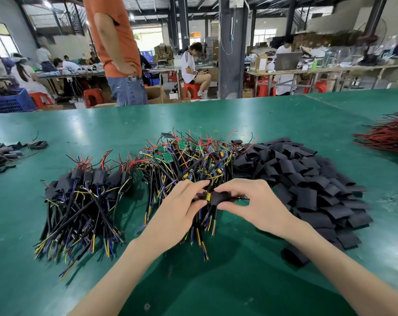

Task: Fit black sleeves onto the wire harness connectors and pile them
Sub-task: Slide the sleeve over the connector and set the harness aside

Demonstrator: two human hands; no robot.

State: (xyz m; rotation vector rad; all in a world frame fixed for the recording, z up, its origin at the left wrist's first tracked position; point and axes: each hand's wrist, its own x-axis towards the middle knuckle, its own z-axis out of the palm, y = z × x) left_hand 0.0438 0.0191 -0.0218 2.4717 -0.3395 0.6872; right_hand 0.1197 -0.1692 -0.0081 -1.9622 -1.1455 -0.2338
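Mid-task: my left hand point(179, 208) pinches a harness point(207, 196) while my right hand point(250, 201) grips a sleeve point(221, 198) half over it, near centre; sleeved pile point(88, 185) left, larger bare pile point(189, 160) and loose sleeves point(307, 179) right remain.

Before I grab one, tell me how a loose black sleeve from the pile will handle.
Probably light and soft: the sleeves lie flat or curled, heaped loosely. A sleeve likely squashes under a pinch, so opening its mouth may need both hands, as the left hand and right hand do now. Flat ones should not roll on the table.
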